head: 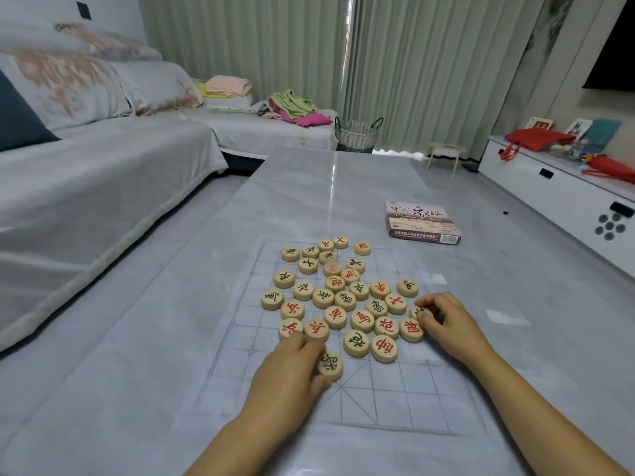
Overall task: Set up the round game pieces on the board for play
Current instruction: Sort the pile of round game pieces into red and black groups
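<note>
The counter (343, 187) lies open beyond both grips, and the board (395, 400) shows open grid on their near side. The round pieces (336, 297) crowd between and beyond them, with a box (422, 221) farther off. The left grip (292, 369) curls round a black-marked piece (330, 365); the right grip (446, 324) pinches a second piece (420, 312).

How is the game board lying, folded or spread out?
Spread out. The board lies flat on the table, its printed grid visible edge to edge, with the round pieces loose on top.
</note>
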The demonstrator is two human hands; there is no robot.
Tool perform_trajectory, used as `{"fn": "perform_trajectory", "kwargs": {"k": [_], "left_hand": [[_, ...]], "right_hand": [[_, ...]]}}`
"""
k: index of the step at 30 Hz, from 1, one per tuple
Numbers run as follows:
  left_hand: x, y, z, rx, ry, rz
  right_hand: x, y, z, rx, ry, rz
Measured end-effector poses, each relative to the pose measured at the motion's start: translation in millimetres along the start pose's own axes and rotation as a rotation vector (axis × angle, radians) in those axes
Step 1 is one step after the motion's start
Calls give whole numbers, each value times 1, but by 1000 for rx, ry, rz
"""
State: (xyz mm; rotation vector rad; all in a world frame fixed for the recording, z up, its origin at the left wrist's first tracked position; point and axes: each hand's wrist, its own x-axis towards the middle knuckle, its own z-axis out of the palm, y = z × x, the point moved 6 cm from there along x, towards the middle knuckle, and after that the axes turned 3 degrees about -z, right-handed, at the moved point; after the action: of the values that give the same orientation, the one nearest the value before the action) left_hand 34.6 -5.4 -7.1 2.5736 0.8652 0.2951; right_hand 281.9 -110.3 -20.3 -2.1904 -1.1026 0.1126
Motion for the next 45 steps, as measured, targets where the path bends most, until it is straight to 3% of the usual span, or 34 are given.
{"fn": "perform_trajectory", "kwargs": {"k": [6,10,16,20,24,27,31,34,38,41,45], "left_hand": [[9,-19,-16,12,167,-98],[12,-29,-26,-59,257,-135],[23,-55,-38,-32,252,-236],[28,-64,-37,-25,179,-277],[34,-64,-32,-56,114,-279],[32,-63,-26,-112,49,-254],[27,-56,-26,-173,96,-178],[22,-34,-32,-183,180,-16],[12,2,-15,-4,56,215],[10,5,-7,117,37,222],[9,-6,-13,60,105,176]], "right_hand": [[2,-4,1,-48,-1,-27],[3,2,0,62,29,32],[5,0,-7,199,55,73],[4,-41,-6,-48,70,-140],[-1,-105,31,-121,-116,-350],[0,-131,54,-198,-194,-348],[-10,-129,44,-280,-100,-299],[-29,-116,37,-440,-107,-305],[-54,-115,53,-587,-57,-409],[-61,-126,63,-475,-13,-443],[-63,-125,67,-245,-147,-418]]}}
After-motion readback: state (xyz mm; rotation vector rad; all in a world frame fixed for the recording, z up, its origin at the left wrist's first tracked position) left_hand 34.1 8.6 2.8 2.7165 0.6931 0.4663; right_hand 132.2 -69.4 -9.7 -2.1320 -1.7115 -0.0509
